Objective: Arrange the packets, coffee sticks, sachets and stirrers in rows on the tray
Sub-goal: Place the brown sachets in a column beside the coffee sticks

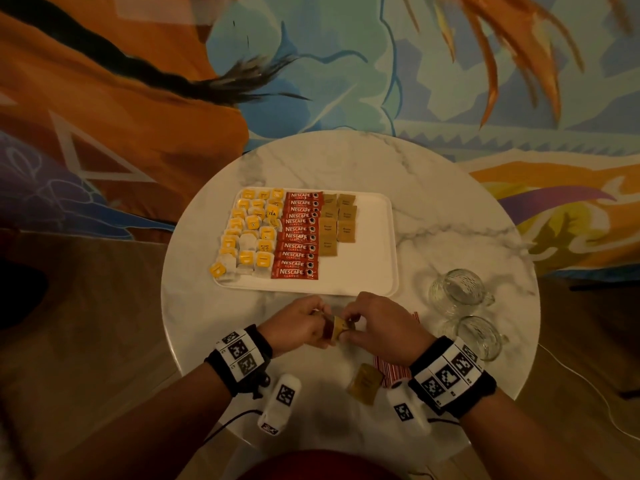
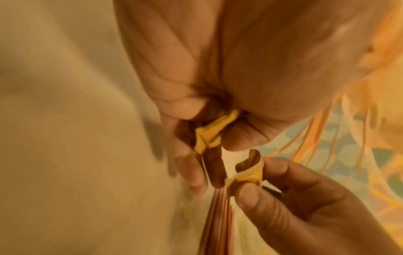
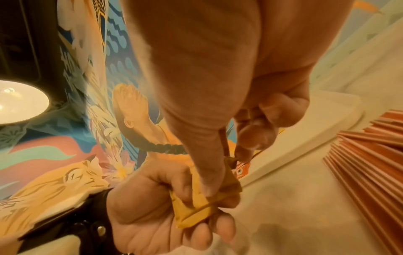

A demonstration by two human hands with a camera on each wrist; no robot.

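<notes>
The white tray (image 1: 377,237) holds rows of yellow tea bags (image 1: 251,230), red coffee sticks (image 1: 299,237) and brown sugar sachets (image 1: 337,221). In front of it both hands meet above the table. My left hand (image 1: 320,323) grips a small bunch of brown sachets (image 3: 194,212). My right hand (image 1: 349,327) pinches one curled sachet (image 2: 248,174) at the bunch's end, thumb and forefinger on it. One more brown sachet (image 1: 365,382) lies on the table near my right wrist. Red-and-white stirrers (image 1: 391,370) lie partly hidden under that wrist, fanned out (image 3: 368,163).
Two glass mugs (image 1: 457,292) (image 1: 476,337) stand on the round marble table (image 1: 433,209) to the right of the tray. The tray's right third is bare. A patterned cloth surrounds the table, and cables run off its near edge.
</notes>
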